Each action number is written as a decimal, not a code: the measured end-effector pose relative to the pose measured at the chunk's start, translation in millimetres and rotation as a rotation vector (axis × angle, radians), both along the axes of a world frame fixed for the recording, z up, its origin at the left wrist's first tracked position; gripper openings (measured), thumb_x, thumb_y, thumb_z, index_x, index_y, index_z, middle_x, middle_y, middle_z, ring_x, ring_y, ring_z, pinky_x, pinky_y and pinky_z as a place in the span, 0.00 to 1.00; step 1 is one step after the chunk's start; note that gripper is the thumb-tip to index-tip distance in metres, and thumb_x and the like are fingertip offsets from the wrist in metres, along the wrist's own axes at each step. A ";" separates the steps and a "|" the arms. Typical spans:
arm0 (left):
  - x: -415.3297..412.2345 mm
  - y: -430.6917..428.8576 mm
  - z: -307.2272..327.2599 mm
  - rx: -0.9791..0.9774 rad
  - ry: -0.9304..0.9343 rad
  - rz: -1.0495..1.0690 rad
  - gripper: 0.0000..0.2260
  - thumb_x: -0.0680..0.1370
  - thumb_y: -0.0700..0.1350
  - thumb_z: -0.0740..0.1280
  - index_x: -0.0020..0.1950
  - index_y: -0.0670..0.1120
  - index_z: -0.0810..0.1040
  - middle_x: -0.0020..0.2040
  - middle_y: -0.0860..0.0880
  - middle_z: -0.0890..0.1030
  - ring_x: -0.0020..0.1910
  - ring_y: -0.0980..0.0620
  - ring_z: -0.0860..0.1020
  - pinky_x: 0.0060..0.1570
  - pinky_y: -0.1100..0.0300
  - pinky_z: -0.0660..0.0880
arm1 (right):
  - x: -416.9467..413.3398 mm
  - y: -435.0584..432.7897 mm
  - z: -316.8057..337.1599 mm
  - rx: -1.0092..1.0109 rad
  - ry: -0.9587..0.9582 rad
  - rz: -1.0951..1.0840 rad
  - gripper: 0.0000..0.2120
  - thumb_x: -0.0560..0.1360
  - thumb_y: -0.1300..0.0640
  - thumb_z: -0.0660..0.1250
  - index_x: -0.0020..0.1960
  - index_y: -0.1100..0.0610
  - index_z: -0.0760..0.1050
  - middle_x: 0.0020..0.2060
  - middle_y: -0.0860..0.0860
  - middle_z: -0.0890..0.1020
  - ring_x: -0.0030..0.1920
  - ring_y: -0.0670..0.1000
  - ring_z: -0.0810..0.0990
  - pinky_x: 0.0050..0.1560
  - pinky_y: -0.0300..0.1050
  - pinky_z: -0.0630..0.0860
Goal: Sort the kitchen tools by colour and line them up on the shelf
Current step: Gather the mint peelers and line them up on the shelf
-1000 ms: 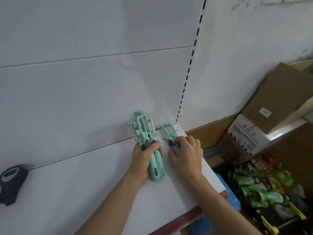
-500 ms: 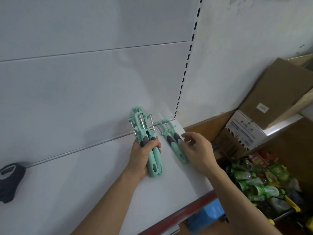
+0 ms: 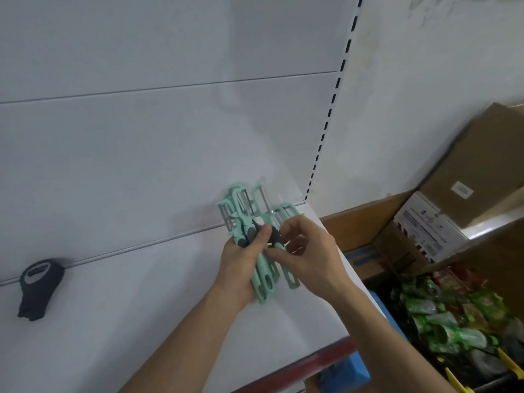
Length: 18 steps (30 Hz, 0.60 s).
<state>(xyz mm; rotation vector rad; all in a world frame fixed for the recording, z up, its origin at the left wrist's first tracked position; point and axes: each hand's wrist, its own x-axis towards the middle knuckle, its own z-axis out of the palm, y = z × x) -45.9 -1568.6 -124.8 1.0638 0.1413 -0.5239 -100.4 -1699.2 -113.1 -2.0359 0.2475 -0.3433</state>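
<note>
We see mint-green peelers [image 3: 262, 279] with dark grey grips and silvery blades. The shelf [image 3: 141, 321] is white, its front edge red; the panel [image 3: 141, 137] behind is white too, with a strip [image 3: 330, 109] of black slots up its side. Far left lies a black tool [image 3: 39, 285] with a grey oval. Beyond it all — a brown box [image 3: 482, 154], a white box [image 3: 425, 222] printed in blue, and green and red packets [image 3: 442, 321].
</note>
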 end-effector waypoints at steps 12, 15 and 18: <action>11.6 34.9 -8.7 0.042 0.004 -0.068 0.10 0.75 0.33 0.71 0.51 0.43 0.75 0.37 0.44 0.74 0.31 0.49 0.74 0.33 0.56 0.74 | -1.3 9.4 -12.2 -0.307 0.066 -0.191 0.10 0.82 0.55 0.65 0.61 0.50 0.81 0.55 0.44 0.82 0.51 0.42 0.77 0.41 0.25 0.69; 10.2 37.6 -11.5 0.002 -0.004 -0.077 0.07 0.74 0.33 0.68 0.48 0.42 0.74 0.40 0.41 0.76 0.33 0.47 0.76 0.35 0.55 0.76 | -1.7 11.6 -13.0 -0.314 0.083 -0.226 0.10 0.84 0.56 0.60 0.61 0.50 0.78 0.57 0.49 0.83 0.46 0.45 0.77 0.37 0.30 0.68; 8.6 38.1 -13.4 0.005 0.031 -0.043 0.04 0.79 0.32 0.65 0.49 0.41 0.76 0.43 0.40 0.80 0.36 0.46 0.79 0.37 0.53 0.79 | -6.1 9.1 -6.6 -0.204 0.041 -0.271 0.05 0.83 0.57 0.62 0.56 0.49 0.73 0.55 0.50 0.83 0.40 0.45 0.77 0.31 0.32 0.68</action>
